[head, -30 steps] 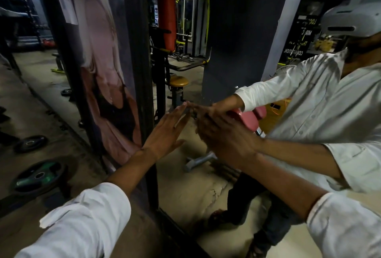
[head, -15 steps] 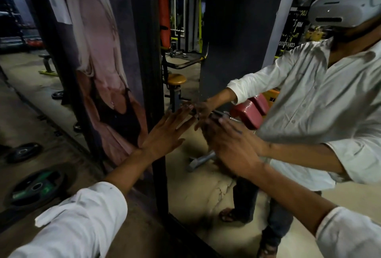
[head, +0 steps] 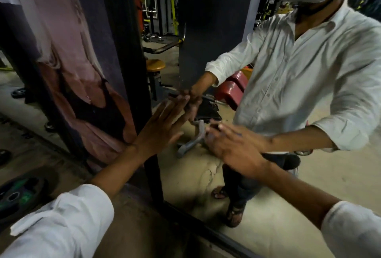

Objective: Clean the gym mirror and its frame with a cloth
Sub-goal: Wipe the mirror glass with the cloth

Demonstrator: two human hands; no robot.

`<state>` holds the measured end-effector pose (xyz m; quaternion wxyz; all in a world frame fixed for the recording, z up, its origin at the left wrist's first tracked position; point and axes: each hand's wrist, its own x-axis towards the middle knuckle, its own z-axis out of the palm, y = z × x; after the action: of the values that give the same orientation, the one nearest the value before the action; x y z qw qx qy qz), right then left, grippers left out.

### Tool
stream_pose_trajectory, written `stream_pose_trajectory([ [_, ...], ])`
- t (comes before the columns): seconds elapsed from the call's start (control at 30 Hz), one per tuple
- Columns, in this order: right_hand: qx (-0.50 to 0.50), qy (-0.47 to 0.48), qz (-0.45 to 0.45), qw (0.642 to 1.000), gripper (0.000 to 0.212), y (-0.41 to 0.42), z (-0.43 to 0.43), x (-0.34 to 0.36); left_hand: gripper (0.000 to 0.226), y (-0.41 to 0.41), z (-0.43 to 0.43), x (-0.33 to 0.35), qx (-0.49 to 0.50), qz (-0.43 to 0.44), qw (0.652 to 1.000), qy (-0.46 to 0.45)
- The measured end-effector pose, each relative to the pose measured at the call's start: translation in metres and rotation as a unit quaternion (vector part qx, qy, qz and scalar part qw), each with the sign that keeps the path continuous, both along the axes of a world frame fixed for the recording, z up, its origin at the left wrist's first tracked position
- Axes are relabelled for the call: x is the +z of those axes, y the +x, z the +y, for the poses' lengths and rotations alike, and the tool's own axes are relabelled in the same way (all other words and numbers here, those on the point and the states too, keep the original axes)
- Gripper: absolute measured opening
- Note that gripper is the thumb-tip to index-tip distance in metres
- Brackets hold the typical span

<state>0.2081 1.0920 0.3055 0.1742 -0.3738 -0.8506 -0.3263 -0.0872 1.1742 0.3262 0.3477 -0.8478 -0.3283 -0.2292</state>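
The mirror [head: 257, 185] stands straight ahead of the person, its dark frame [head: 132, 55] running up the left edge and along the floor. Both arms reach toward it. The left hand [head: 158, 131] is spread flat, fingers together and straight, its fingertips meeting their own reflection on the glass just right of the frame post; it has hold of nothing. The right hand [head: 235, 146] is further right of the frame, fingers splayed and pressed or nearly pressed to the glass — the wide lens and dim light make the contact hard to judge. No cloth shows in either hand, though something small could be hidden under the right palm.

The risk, as I read it: bare palms on the glass will leave prints and smears, so the mirror ends up dirtier than it began unless a cloth comes between skin and surface. Leaning weight through two outstretched arms could also stress the pane near the frame.

Left of the frame hangs a poster [head: 68, 67]; beyond it weight plates [head: 18, 193] lie on the floor.
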Motion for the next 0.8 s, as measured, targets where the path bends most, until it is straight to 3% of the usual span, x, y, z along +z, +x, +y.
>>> stream_pose_trajectory([
  [0.07,-0.042,0.044,-0.050,0.997,0.058,0.035,0.002,0.034,0.093,0.021,-0.008,0.006,-0.010,0.042,0.999,0.031],
  [0.17,-0.052,0.099,-0.041,0.993,0.056,0.066,-0.010,0.037,0.084,0.063,-0.016,0.018,-0.067,0.066,0.993,0.064],
  [0.23,-0.058,0.062,-0.064,0.994,0.052,0.083,-0.022,-0.003,0.080,0.092,-0.019,0.029,-0.102,0.095,0.986,0.091],
  [0.3,-0.025,-0.047,-0.074,0.996,0.053,0.099,-0.038,-0.022,0.083,0.113,-0.022,0.040,-0.107,0.127,0.978,0.129],
  [0.37,0.008,-0.119,0.011,0.993,0.054,0.116,-0.061,-0.017,0.084,0.121,-0.022,0.046,-0.118,0.137,0.973,0.144],
  [0.43,-0.084,-0.053,0.065,0.993,0.052,0.114,-0.081,-0.010,0.079,0.118,-0.019,0.047,-0.131,0.146,0.971,0.135],
  [0.5,-0.109,-0.033,0.148,0.982,0.055,0.112,-0.098,0.001,0.072,0.118,-0.018,0.045,-0.133,0.146,0.971,0.133],
  [0.63,0.089,-0.177,0.223,0.954,0.059,0.132,-0.073,-0.004,0.070,0.125,-0.020,0.038,-0.135,0.103,0.976,0.132],
  [0.7,0.170,-0.341,0.302,0.874,0.077,0.145,-0.054,-0.013,0.078,0.126,-0.019,0.041,-0.137,0.099,0.975,0.142],
  [0.73,0.197,-0.331,0.315,0.867,0.080,0.152,-0.048,-0.014,0.081,0.125,-0.019,0.042,-0.141,0.104,0.974,0.143],
  [0.8,0.222,-0.267,0.300,0.889,0.072,0.155,-0.051,0.003,0.084,0.122,-0.016,0.042,-0.144,0.126,0.967,0.166],
])
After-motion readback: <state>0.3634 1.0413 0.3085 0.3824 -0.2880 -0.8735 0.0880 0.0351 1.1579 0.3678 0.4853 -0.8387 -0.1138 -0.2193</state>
